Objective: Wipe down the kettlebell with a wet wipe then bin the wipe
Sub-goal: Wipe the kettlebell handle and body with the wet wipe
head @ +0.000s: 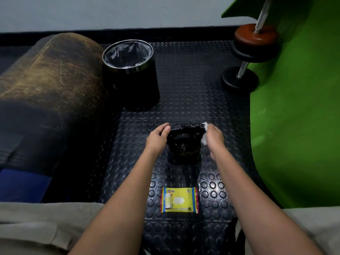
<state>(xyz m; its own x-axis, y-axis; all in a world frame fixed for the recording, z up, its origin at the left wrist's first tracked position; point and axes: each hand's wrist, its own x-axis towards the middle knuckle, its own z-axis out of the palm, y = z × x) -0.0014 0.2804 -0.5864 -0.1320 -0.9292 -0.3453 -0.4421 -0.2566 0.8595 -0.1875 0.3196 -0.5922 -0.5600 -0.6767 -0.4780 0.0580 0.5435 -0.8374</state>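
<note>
**Both hands on the kettlebell, wipe at its right side**

At the left edge of the studded floor mat (184, 85), a worn brown and black padded roll (49, 80) is lying along the mat's side. Just beside it, near the mat's far left corner, a black bin (132, 74) with a metal rim and a clear liner is standing upright and open.

Towards the middle of the mat, the left hand (158, 138) is reaching forward, its fingers curling round the left end of the kettlebell's handle and gripping it. The black kettlebell (184, 144) is sitting upright on the mat between the two hands, touched by both, well apart from the bin. Nearer the person, towards the mat's near edge and between the two forearms, a yellow pack of wipes (179, 200) is lying flat, apart from the kettlebell.

The right hand (214, 138) is pressing against the right end of the handle, its fingers closing round a white wet wipe (205, 128) that is showing above and beside the fingers, held against the kettlebell's right side.

At the mat's far right edge, a dumbbell (239, 78) with black plates is resting, and a bar (256, 35) loaded with a brown plate is standing tilted behind it, against a green surface (294, 107) curving down the right side.
</note>
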